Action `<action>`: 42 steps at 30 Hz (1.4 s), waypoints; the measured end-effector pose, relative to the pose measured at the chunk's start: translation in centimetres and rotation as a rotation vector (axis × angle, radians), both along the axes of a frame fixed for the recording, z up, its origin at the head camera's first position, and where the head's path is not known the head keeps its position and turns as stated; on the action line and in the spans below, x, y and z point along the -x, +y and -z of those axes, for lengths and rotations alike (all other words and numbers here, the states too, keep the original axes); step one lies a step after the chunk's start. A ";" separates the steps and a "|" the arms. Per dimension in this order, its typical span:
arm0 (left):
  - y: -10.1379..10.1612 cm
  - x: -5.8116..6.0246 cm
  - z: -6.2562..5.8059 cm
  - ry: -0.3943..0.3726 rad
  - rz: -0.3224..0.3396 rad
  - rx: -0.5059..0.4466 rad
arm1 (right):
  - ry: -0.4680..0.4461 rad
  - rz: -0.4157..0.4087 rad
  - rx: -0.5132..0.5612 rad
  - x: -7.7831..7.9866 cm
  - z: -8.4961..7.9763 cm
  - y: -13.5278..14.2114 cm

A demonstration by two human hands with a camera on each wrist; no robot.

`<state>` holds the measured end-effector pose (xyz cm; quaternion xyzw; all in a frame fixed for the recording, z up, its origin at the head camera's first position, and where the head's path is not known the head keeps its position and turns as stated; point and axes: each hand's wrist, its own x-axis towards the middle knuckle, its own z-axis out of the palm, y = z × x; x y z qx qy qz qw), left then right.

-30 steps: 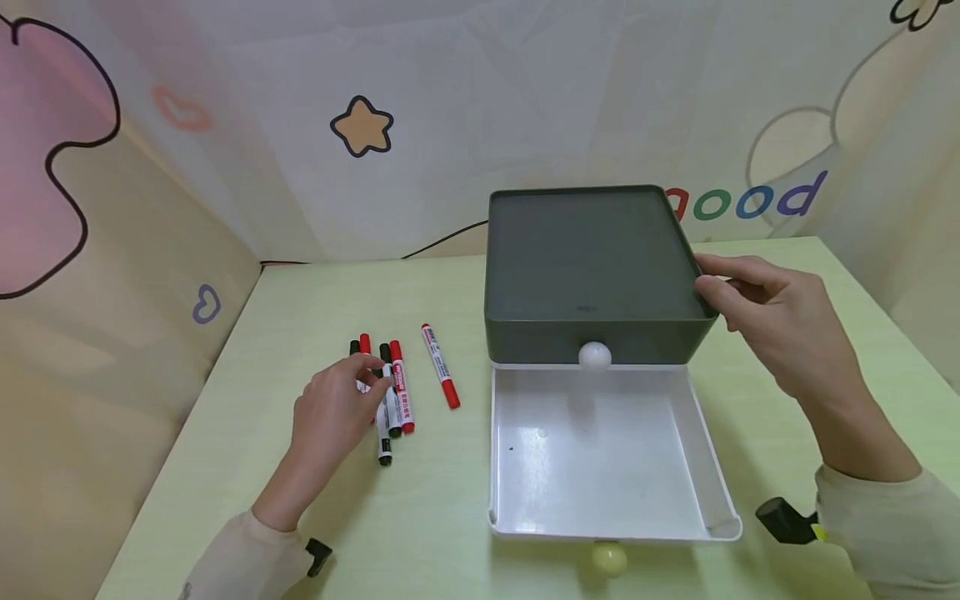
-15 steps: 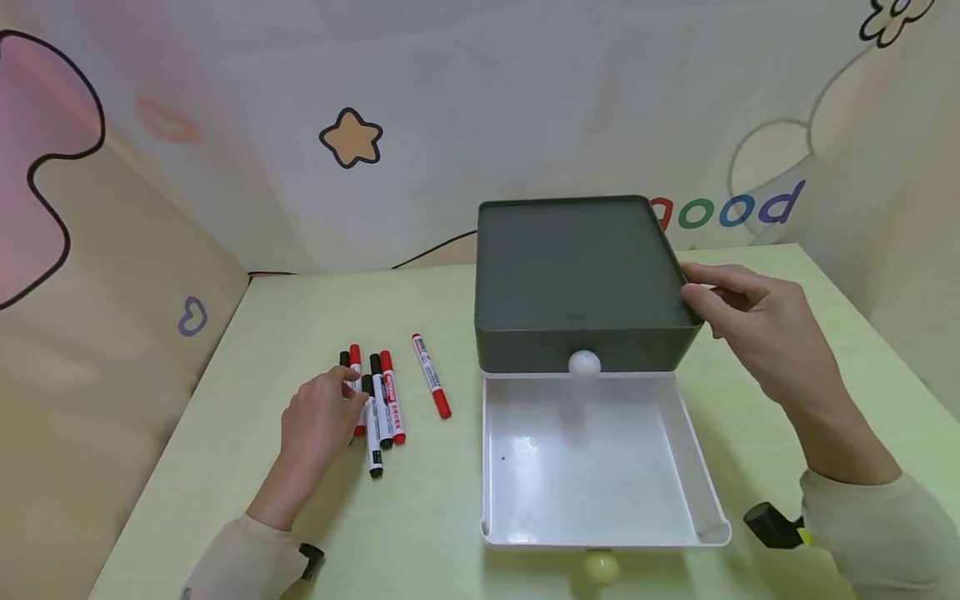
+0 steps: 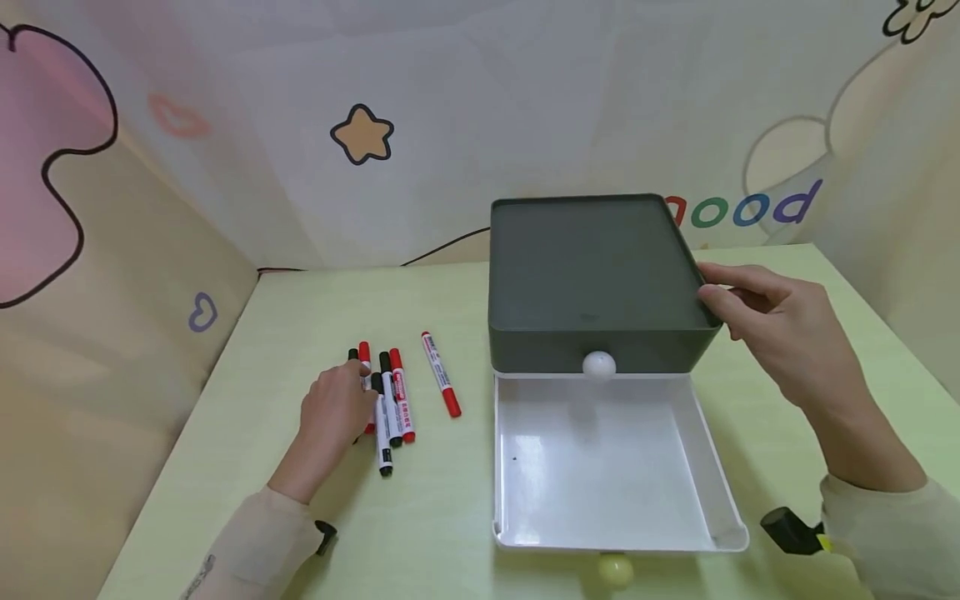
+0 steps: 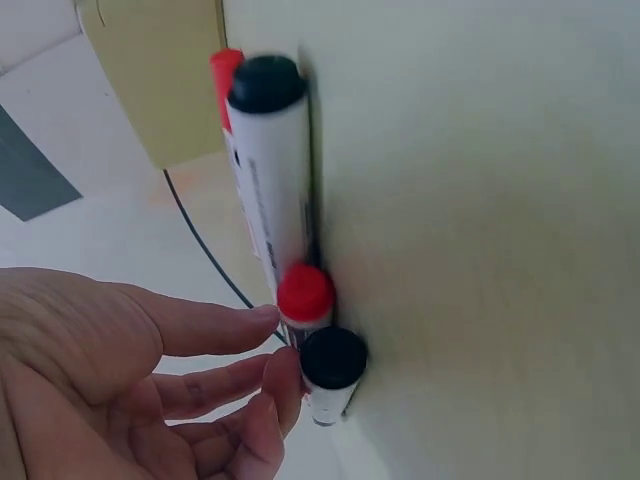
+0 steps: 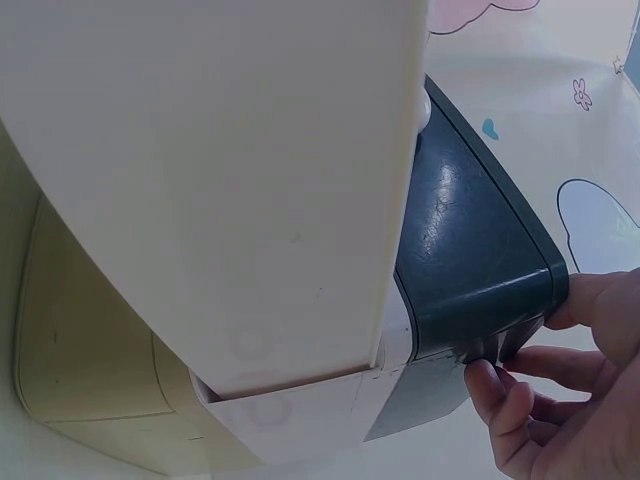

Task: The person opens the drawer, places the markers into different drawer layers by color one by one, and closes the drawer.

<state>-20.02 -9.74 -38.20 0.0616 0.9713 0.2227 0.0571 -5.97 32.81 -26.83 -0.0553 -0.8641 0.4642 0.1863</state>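
The left hand (image 3: 333, 417) is now shifted a bit left from a second ago. The dark box (image 3: 588, 267), with its white drawer (image 3: 592, 467) pulled out, is pinched at its right rim by the right hand (image 3: 787, 342). To its left the pens (image 3: 389, 408) are bunched — one red pen (image 3: 441, 375) apart. Whether a pen is pinched by the left fingers cannot be told. Pens are best held mid-way — gently.
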 end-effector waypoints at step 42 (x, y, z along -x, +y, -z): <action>-1.3 0.3 -5.3 -0.025 -0.015 -0.081 | -0.029 0.038 -0.025 0.1 -0.2 -0.2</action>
